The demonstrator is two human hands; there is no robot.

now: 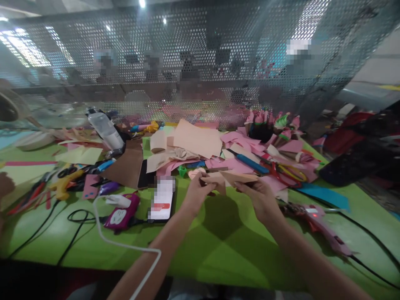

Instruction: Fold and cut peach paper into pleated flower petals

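Note:
Both my hands hold one folded sheet of peach paper [233, 177] a little above the green table [218, 246]. My left hand [196, 193] pinches its left end with fingers closed. My right hand [259, 198] grips the right side from below, fingers curled round it. A smartphone [161, 198] with a lit screen lies just left of my left hand. A pink glue gun [321, 223] with a red light lies to the right of my right hand.
Peach and pink paper scraps [200, 143] pile up behind my hands, with red scissors [281, 173], a blue cutter [251, 163] and a clear bottle [105, 129]. A purple power bank [122, 212], white cable [125, 246] and black cords [75, 221] lie left. A perforated metal screen [200, 62] backs the table.

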